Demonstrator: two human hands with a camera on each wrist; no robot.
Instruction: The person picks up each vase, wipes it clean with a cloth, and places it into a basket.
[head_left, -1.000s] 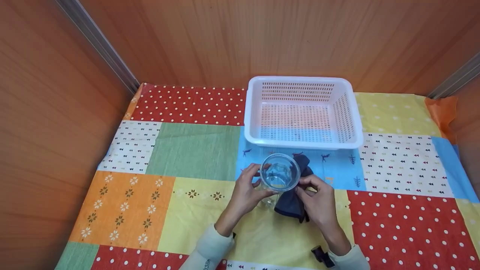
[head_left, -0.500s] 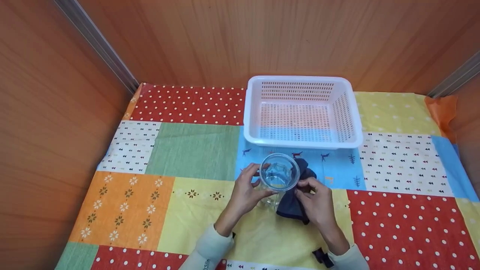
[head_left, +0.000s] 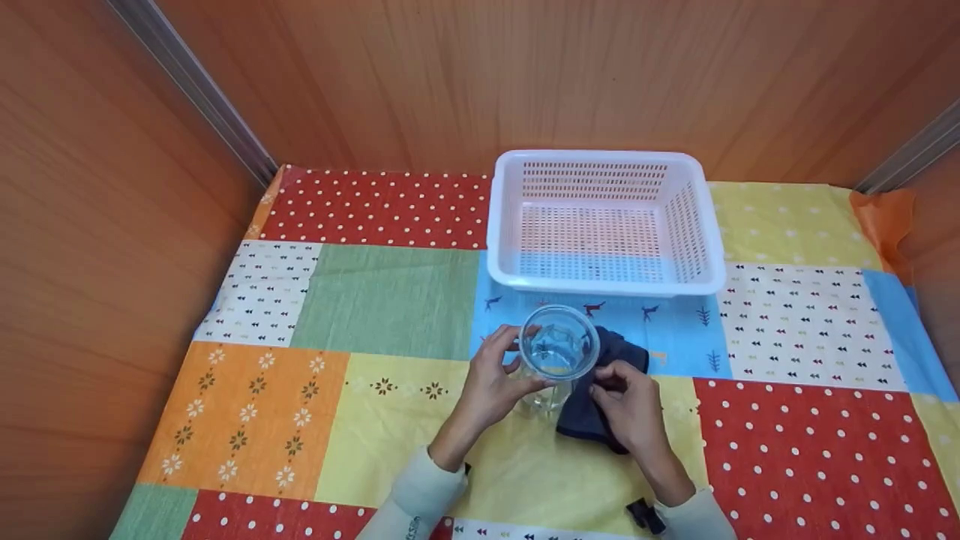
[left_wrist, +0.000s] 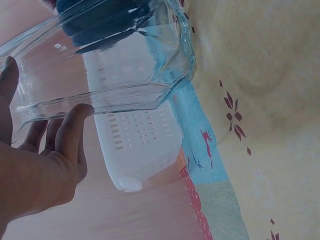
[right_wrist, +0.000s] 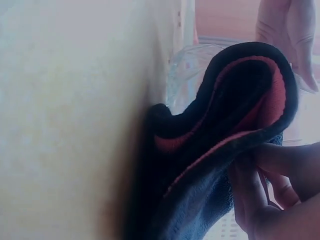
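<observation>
In the head view my left hand [head_left: 491, 382] holds a clear glass jar [head_left: 559, 345] round its upper part, fingers on the far side and thumb on the near side. Upright, the jar has its round mouth facing the camera. Against the jar's right side my right hand [head_left: 634, 401] pinches a dark grey cloth [head_left: 585, 420], which droops in folds. Through the glass [left_wrist: 120, 95] in the left wrist view, part of the dark cloth [left_wrist: 107, 22] shows behind it. The right wrist view has the folded cloth [right_wrist: 215, 165] with a reddish inner side between thumb and fingers.
Just beyond the jar stands a white perforated plastic basket [head_left: 600, 289]. A patchwork tablecloth [head_left: 390, 300] covers the table. Wood-grain panels [head_left: 375, 82] rise at the back and sides. At the right corner an orange cloth flap [head_left: 885, 225] sticks up.
My right hand has shifted slightly down and left, and the cloth's folds have spread to the right along the jar. The jar and my left hand stay in place.
</observation>
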